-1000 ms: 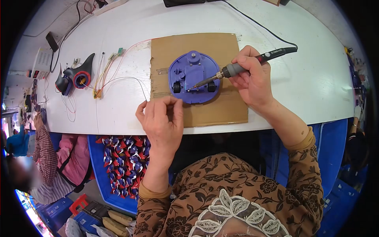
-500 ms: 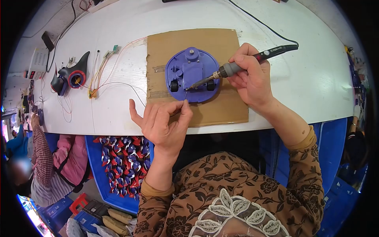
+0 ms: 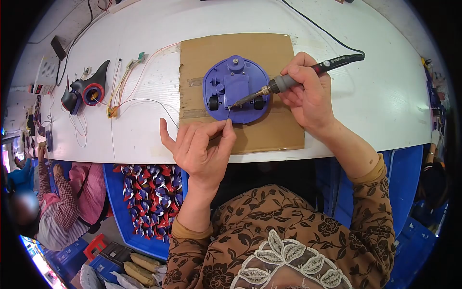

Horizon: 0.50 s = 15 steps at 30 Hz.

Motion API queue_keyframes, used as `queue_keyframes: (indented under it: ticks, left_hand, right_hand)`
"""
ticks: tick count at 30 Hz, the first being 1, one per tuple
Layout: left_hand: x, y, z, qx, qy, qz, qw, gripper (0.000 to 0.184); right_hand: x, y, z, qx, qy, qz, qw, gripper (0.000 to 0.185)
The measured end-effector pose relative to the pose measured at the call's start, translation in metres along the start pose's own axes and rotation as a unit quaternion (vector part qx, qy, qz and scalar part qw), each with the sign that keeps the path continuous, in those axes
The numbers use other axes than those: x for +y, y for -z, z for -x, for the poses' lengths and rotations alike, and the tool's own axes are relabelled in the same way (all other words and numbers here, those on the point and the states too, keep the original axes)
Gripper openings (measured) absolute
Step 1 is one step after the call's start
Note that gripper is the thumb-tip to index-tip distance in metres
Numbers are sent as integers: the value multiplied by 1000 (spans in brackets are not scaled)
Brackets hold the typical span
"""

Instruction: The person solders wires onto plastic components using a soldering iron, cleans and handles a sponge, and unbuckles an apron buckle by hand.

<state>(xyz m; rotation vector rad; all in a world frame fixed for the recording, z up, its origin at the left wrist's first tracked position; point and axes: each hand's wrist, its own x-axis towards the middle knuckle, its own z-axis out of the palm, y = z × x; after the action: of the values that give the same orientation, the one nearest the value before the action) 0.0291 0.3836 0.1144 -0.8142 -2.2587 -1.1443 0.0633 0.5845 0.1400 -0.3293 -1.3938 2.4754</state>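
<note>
My right hand (image 3: 308, 94) is closed round a soldering iron (image 3: 285, 83), its tip angled down onto the lower middle of a round purple plastic base (image 3: 238, 84). That base has two black wheels and lies on a cardboard sheet (image 3: 284, 130). Below its near edge, my left hand (image 3: 204, 147) pinches a thin dark wire (image 3: 229, 114) between thumb and forefinger. The wire's end reaches up close to the iron's tip; whether they touch I cannot tell. The same hand's little finger sticks out to the left.
On the white table (image 3: 365, 96), left, lie black horn-shaped plastic parts (image 3: 94, 84) with loose wires and a small wired circuit board (image 3: 141, 56). A blue bin (image 3: 113, 192) of red, white and blue pieces stands below. Another person (image 3: 65, 207) sits at far left.
My hands, the iron and the wire keep nearly the same position. The view has shifted very slightly. At far left, the other person's arms have moved.
</note>
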Motion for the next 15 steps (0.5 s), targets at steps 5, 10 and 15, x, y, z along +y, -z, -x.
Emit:
queue_keyframes:
  ticks: [5,10,15]
  left_hand:
    - [1,-1,-1,6,-1,2,1000,15]
    - [1,-1,-1,5,-2,4,1000,15]
    - [0,-1,-1,6,-2,5,1000,14]
  right_hand:
    - [0,0,0,-1,3,-11,1000,11]
    - [-2,0,0,8,-2,-3,1000,11]
    - [-1,1,0,1,-9,1,1000,12]
